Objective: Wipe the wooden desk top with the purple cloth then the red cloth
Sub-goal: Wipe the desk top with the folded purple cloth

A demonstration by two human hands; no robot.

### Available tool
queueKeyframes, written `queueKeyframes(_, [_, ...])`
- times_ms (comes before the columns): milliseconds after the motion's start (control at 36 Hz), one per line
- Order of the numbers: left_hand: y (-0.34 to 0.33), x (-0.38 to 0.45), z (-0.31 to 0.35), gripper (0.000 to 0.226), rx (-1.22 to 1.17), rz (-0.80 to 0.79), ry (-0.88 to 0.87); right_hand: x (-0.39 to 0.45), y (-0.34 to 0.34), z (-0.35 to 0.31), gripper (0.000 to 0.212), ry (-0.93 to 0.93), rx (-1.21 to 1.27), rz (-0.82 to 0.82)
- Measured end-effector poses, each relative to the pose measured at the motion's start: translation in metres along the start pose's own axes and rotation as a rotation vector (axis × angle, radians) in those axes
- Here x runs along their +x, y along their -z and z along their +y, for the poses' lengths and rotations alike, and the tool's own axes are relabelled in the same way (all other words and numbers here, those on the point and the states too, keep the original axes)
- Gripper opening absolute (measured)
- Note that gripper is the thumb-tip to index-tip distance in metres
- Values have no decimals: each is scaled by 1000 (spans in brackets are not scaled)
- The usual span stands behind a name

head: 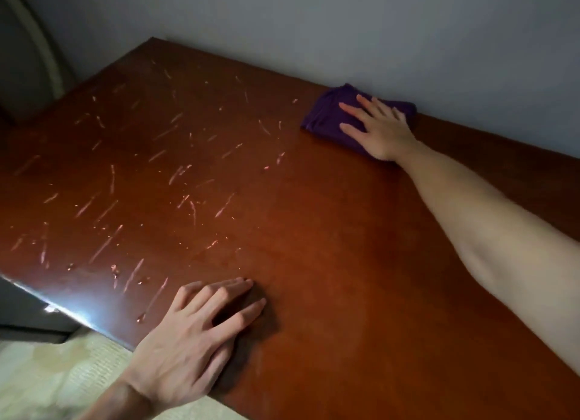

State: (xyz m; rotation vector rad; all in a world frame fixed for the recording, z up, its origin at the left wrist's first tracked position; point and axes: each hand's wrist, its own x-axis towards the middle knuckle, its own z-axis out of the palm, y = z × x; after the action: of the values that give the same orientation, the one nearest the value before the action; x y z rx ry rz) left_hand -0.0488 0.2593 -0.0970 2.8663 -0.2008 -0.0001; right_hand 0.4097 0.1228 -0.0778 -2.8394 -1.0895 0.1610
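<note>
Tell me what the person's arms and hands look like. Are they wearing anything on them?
Both are bare. The right hand and its long forearm show no sleeve, glove, ring or watch. The left hand has no glove or ring either, and its wrist is bare down to the picture's edge. The fingers are slim with short, plain nails.

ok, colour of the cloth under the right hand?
Dark purple cloth, flat under the right hand; head view, the only one.

Right hand [381, 129] presses purple cloth [326, 121] on desk [314, 231].
</note>
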Motion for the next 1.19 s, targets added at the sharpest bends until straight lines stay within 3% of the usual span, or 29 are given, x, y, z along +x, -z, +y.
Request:
queueKeyframes(222, [-1,-1,2,53,15,-13,25,-15,-7,-17,64,-120,-2,-4])
queueKeyframes(417, [-2,-3,2,51,57,28,5,-79,-23,-68,64,-176,4,11])
queueKeyframes(694, [0,-9,10,24,-34,394,5,-221,-58,-197,67,-179,-2,69])
queueKeyframes(806, [13,-23,0,21,-153,438,-41,-276,-69,-257,79,-93,-29,28])
queueKeyframes(944, [30,-57,-49,33,-87,378,35,-322,-86,-304,72,38,-34,81])
queueKeyframes(1028, [37,-67,-85,35,7,304,38,-325,-89,-306,71,131,-53,108])
queueKeyframes(1194, [51,-59,-123,39,46,272,13,-282,-66,-273,67,325,-33,-21])
